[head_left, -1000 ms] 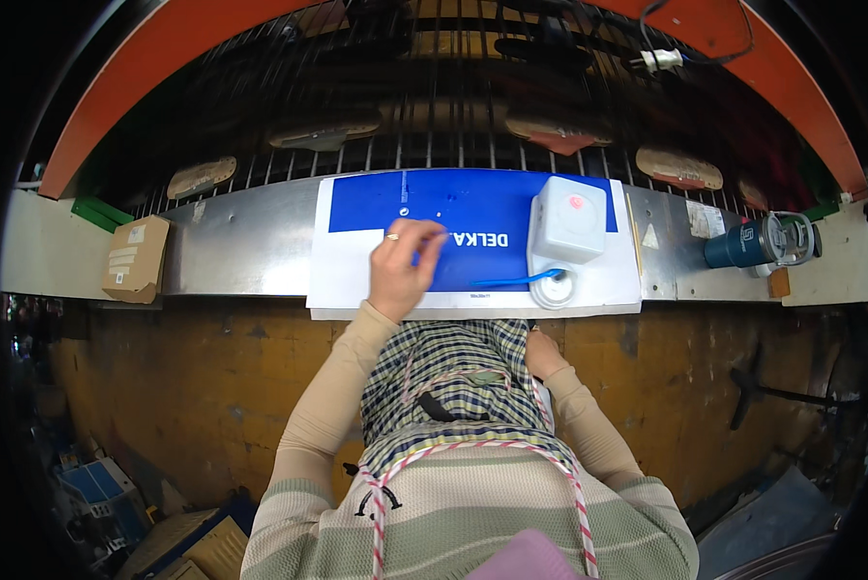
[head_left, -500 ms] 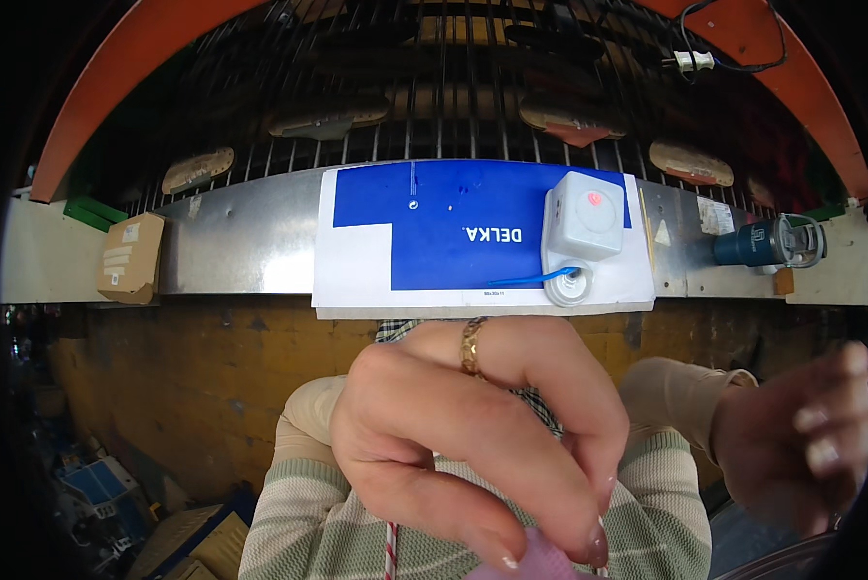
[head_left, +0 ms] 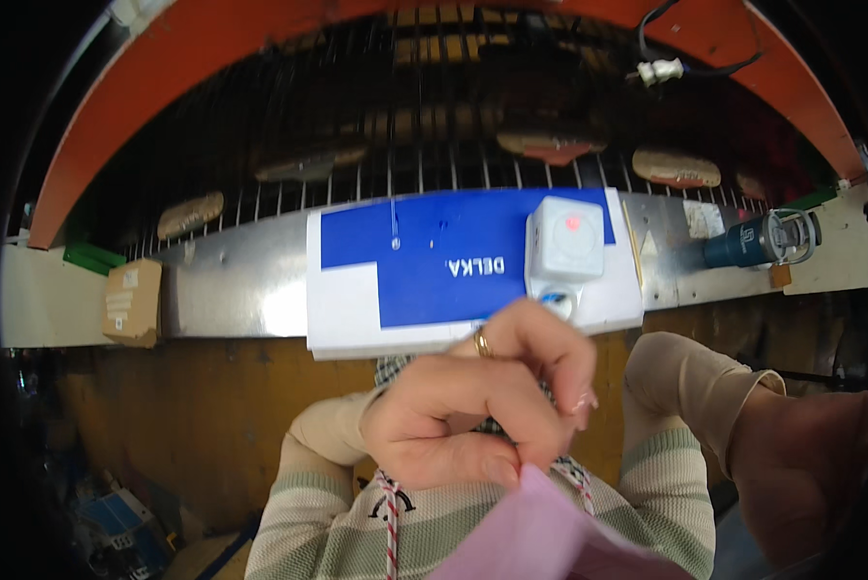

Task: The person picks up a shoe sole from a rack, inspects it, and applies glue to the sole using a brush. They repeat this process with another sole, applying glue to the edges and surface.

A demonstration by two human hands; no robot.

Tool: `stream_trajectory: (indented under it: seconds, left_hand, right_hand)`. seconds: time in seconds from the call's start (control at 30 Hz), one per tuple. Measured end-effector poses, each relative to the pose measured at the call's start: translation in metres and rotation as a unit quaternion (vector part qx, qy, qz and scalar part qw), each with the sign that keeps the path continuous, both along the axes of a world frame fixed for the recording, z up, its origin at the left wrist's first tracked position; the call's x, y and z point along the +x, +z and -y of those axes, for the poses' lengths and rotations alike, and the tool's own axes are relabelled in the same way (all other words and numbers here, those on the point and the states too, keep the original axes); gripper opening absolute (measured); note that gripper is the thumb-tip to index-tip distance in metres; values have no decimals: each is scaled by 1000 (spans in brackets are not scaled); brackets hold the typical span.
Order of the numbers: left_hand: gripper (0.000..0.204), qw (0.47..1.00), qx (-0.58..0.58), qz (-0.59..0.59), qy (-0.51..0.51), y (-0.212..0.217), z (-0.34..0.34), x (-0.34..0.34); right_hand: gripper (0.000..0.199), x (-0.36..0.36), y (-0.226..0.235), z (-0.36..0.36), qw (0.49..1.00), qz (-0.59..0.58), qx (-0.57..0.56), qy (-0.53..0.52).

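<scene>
In the middle, my left hand [head_left: 482, 406] pinches the corner of a thin pink cloth [head_left: 530, 532] between thumb and forefinger. A gold ring sits on one of its fingers. The cloth spreads down past the lower edge of the view. My right hand [head_left: 806, 474] is at the far right, dark and smeared, so its fingers cannot be made out. Beyond my left hand a white cube-shaped container [head_left: 565, 240] with a red mark stands on a blue and white cardboard sheet [head_left: 434, 290]. Beside it lies a small round white piece [head_left: 558, 302] with something blue in it, partly hidden.
The cardboard lies across a metal ledge [head_left: 231, 290]. A brown carton [head_left: 132, 302] stands at its left, a teal tumbler [head_left: 748, 242] at its right. Behind run metal bars with several worn oval pads. A white plug [head_left: 660, 72] on a black cable hangs at the upper right.
My left hand has moved away from the camera, still pinching the pink cloth, and more of the cloth shows. My right hand has dropped lower at the right. The view has tilted slightly.
</scene>
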State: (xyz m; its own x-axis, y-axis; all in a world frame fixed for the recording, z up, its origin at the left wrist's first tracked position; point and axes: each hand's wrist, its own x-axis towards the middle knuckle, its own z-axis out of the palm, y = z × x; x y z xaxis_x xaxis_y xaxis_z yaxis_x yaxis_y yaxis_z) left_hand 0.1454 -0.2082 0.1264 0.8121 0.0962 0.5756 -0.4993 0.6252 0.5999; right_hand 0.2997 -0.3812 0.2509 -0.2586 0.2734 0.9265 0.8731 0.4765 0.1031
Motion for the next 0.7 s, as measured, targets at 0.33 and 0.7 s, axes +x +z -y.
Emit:
stream_trajectory:
  seconds: [0.33,0.7]
  left_hand:
    - [21,970,151,115,-152,0,-13,-8]
    - [18,920,320,-158,-160,-50,-1,3]
  right_hand:
    - [29,7,18,0,992,-30,79,-91]
    - [33,-12,20,-108,976,113,-179,44]
